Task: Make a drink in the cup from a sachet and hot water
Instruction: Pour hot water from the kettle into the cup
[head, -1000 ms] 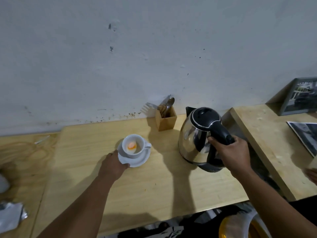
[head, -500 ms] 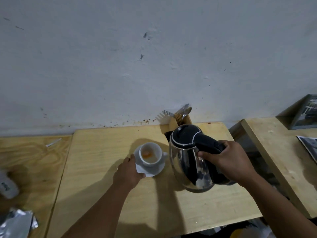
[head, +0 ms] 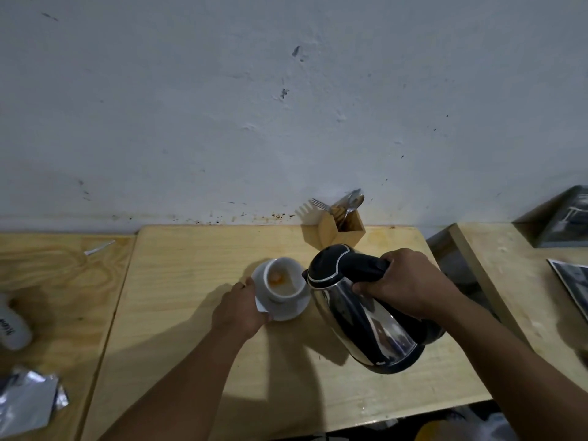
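Observation:
A white cup (head: 284, 279) with orange powder in its bottom stands on a white saucer (head: 294, 309) in the middle of the light wooden table (head: 178, 281). My left hand (head: 239, 308) grips the saucer's near left rim. My right hand (head: 402, 286) is closed around the black handle of a steel kettle (head: 366, 308), which is lifted and tipped to the left, its spout right at the cup's right rim. No water stream is visible. A crumpled silver sachet (head: 27, 399) lies at the lower left.
A wooden cutlery holder (head: 345, 227) with a fork and spoons stands against the wall behind the kettle. A white bottle (head: 11, 326) lies at the left edge. To the right is a second table (head: 509, 281) with photo prints (head: 572, 281) and a picture frame (head: 569, 218).
My right hand lifted the kettle, carried it left to the cup and tilted its spout over the rim. My left hand kept hold of the saucer.

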